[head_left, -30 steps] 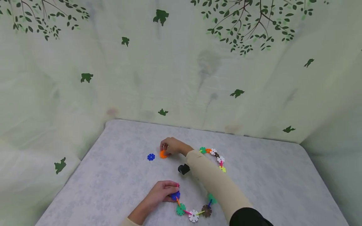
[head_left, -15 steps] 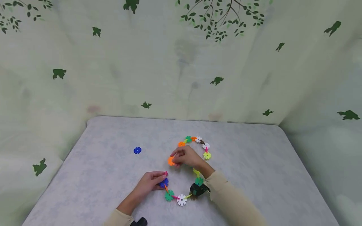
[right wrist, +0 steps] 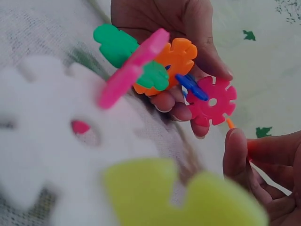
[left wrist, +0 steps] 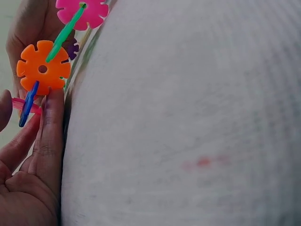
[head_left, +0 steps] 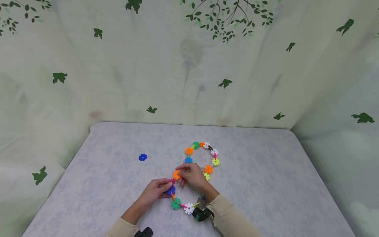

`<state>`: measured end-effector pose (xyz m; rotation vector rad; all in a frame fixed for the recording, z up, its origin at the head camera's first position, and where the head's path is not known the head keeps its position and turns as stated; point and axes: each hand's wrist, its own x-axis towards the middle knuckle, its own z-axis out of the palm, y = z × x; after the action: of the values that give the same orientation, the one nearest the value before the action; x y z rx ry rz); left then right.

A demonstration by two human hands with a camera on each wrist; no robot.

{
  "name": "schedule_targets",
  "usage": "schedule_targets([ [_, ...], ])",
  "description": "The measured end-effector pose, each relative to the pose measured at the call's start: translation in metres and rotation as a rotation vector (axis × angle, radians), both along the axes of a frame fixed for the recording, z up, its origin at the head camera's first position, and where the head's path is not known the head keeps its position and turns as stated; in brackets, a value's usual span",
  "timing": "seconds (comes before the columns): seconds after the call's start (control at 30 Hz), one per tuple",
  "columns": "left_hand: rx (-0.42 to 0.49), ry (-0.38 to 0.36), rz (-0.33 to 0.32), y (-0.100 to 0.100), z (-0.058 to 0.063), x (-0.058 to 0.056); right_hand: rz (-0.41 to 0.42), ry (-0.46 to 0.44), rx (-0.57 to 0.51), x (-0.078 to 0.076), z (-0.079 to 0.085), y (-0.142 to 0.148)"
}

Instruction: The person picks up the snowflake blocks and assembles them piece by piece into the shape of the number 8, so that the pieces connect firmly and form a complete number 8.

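A chain of colourful notched plastic discs curves across the table between my hands. My left hand (head_left: 152, 193) pinches the chain's near left end, at a pink disc (right wrist: 212, 100) and a blue disc (head_left: 170, 190). My right hand (head_left: 193, 176) pinches an orange disc (head_left: 176, 174) right at the pink disc's edge. In the right wrist view the orange disc shows as a thin edge (right wrist: 230, 123) beside the pink disc's rim. An orange disc (left wrist: 43, 68), with a green disc (left wrist: 66, 33) slotted toward another pink disc (left wrist: 83, 12), follows along the chain in the left wrist view.
Beyond the right hand, linked discs form a ring, with a light blue disc (head_left: 188, 160) and a yellow disc (head_left: 215, 162) in it. One loose blue disc (head_left: 142, 157) lies to the left on the grey table (head_left: 266, 184). A leaf-printed curtain (head_left: 165, 65) hangs behind.
My right hand has brought the orange disc from beside the loose blue disc, toward me, to the pink disc. The left hand keeps its hold; the head view has shifted.
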<state>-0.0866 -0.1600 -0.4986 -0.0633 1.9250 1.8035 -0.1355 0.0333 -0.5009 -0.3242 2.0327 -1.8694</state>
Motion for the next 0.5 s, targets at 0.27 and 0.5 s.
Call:
schedule_targets([
  [0.27,0.005,-0.004,0.006,0.001,0.000,-0.001,0.001,0.005,0.018,0.000,0.004,-0.002],
  [0.5,0.027,0.014,-0.016,-0.001,-0.001,0.000,0.004,0.047,0.023,0.003,0.010,-0.006],
])
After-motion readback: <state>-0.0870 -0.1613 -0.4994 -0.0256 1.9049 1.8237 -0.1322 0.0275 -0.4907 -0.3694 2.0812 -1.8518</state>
